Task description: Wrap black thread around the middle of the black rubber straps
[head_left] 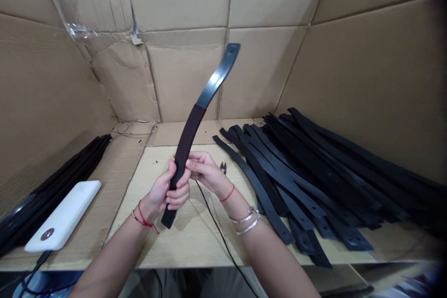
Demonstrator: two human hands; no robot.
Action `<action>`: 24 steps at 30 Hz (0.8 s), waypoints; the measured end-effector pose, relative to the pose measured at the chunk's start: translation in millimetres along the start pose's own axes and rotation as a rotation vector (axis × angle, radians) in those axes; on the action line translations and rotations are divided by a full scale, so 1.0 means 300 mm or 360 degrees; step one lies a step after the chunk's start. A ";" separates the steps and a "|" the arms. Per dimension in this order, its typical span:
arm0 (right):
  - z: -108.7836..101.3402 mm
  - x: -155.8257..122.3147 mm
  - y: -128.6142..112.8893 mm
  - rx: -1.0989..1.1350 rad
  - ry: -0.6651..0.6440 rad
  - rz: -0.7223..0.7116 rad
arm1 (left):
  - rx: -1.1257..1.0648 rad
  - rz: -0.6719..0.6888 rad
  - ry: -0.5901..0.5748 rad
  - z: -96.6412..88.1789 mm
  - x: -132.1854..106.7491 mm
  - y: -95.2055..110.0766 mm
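Note:
A curved black strip [218,77] is held up at a slant over the board. Its upper part is bare and shiny, with a hole near the tip, and a dark brown fabric sleeve [190,132] covers the part below. My left hand [171,191] is closed around the covered lower part. Beside it, my right hand [206,171] pinches the strip's right edge with thumb and fingers. Just behind my right wrist lie small thread snips [223,167], partly hidden by the hand. A thin black cord [218,230] runs from near my hands down past the table's front edge.
Many black curved strips [300,177] are piled at the right. A bundle of dark strips [70,172] lies at the left, beside a white power bank [70,214] with a cable. Cardboard walls [188,70] enclose the back and sides. A pale board [139,223] covers the middle.

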State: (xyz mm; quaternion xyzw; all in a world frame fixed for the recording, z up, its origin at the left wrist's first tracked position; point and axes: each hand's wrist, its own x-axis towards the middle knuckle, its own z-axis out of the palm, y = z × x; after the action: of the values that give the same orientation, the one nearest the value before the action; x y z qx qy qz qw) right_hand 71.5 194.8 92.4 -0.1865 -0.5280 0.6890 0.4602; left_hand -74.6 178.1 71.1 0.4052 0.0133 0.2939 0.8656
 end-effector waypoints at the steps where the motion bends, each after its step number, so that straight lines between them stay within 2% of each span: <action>1: -0.003 -0.004 -0.002 -0.0008 -0.0043 0.0008 | 0.0067 -0.0050 0.0021 0.001 0.002 0.001; 2: -0.008 -0.006 -0.003 -0.0015 -0.0073 0.0004 | 0.0156 -0.0090 0.0095 0.004 0.005 0.001; 4: -0.020 -0.005 0.002 0.0000 -0.0088 -0.0023 | 0.0362 -0.0094 0.0365 0.012 0.015 0.000; 6: -0.033 0.001 0.010 0.0053 -0.0028 -0.0054 | 0.0522 0.0008 0.0656 0.019 0.026 -0.005; 8: -0.041 0.009 0.019 0.0089 0.0075 -0.0062 | 0.0542 0.0072 0.0732 0.020 0.032 -0.012; 10: -0.042 0.016 0.027 0.0090 0.0145 -0.0031 | 0.0418 0.0050 0.0554 0.013 0.032 -0.019; 12: -0.035 0.019 0.033 0.0099 0.0141 0.0004 | 0.0223 0.0021 0.0258 0.003 0.029 -0.023; 16: -0.014 0.013 0.042 0.0150 0.0015 0.0061 | -0.0166 -0.0005 -0.0244 -0.006 0.018 -0.028; 19: -0.004 0.002 0.044 0.0167 -0.0041 0.0046 | -0.0407 -0.0100 -0.0484 -0.008 0.009 -0.035; 21: -0.001 -0.003 0.040 0.0170 -0.0022 0.0048 | -0.0491 -0.0177 -0.0548 -0.011 0.007 -0.038; 22: -0.001 -0.004 0.037 0.0166 0.0002 0.0051 | -0.0455 -0.0222 -0.0504 -0.011 0.009 -0.038; 24: -0.004 -0.002 0.028 0.0129 0.0074 0.0032 | -0.0172 -0.0302 -0.0189 -0.007 0.017 -0.032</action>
State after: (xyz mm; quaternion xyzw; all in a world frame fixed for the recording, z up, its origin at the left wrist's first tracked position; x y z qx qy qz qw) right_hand 69.2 194.9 84.4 -0.1889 -0.4870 0.7098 0.4727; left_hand -66.1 177.2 63.9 0.3718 -0.0156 0.1864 0.9093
